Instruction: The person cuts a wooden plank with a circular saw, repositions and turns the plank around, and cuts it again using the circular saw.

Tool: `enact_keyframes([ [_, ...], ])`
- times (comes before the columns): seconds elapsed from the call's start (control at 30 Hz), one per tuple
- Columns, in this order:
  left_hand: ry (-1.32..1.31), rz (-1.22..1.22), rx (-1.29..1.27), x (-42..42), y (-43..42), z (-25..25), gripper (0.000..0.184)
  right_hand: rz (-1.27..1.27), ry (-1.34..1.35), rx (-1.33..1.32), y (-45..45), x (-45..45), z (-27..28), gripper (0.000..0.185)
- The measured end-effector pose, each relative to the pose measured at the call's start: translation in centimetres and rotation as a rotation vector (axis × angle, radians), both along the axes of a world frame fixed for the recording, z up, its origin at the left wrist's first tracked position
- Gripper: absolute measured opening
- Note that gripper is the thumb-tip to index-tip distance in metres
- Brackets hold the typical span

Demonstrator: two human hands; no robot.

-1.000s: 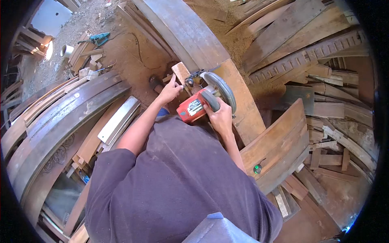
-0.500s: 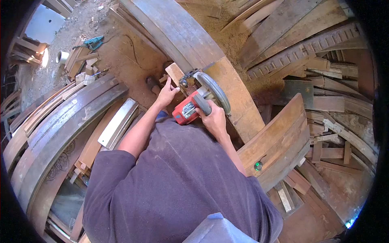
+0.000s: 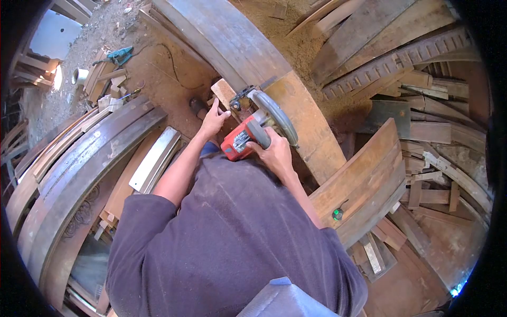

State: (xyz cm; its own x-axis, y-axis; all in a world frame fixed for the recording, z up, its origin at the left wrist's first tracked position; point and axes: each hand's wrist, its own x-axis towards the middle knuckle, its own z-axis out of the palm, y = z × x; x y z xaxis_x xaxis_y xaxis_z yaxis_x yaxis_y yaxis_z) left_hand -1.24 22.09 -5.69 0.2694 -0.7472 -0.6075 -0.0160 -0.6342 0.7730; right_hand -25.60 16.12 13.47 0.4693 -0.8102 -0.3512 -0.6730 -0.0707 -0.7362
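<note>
My right hand [image 3: 275,152] is wrapped round the dark handle of a red circular saw [image 3: 241,140]. The saw's round guard [image 3: 275,112] lies over the light brown part of a long plank [image 3: 309,126]. My left hand [image 3: 214,121] is at the saw's left, beside a small wood block [image 3: 224,91]; its index finger points up to the block and its thumb is toward the saw's front. Whether those fingers grip the block cannot be made out. The blade and the underside of the saw are hidden.
Curved boards [image 3: 100,158] are stacked at the left. On a curved plank [image 3: 364,185] at the right sits a small green and black object [image 3: 337,214]. A teal power tool [image 3: 120,55] lies upper left, and scrap wood [image 3: 433,195] is piled at the far right.
The saw and both my hands have shifted slightly up and left in view, along with much of the scene. My right hand stays on the handle, and my left stays beside the block.
</note>
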Motion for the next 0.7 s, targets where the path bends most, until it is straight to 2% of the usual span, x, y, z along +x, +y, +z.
enact_keyframes([
  [0.17,0.013,0.017,-0.067,0.1,0.2,0.2,0.099,0.001,-0.081,-0.047,0.1,-0.1,-0.6,0.05],
  [0.4,0.065,0.06,-0.038,0.3,0.1,-0.3,0.1,0.001,-0.019,-0.007,-0.4,0.4,-0.6,0.04],
  [0.47,0.091,0.075,-0.099,0.5,0.1,-1.0,0.1,-0.022,-0.047,-0.027,-0.5,0.8,-0.7,0.036],
  [0.7,0.043,0.074,-0.067,2.1,-0.8,-1.5,0.1,-0.009,-0.047,0.004,-1.5,2.2,-0.6,0.031],
])
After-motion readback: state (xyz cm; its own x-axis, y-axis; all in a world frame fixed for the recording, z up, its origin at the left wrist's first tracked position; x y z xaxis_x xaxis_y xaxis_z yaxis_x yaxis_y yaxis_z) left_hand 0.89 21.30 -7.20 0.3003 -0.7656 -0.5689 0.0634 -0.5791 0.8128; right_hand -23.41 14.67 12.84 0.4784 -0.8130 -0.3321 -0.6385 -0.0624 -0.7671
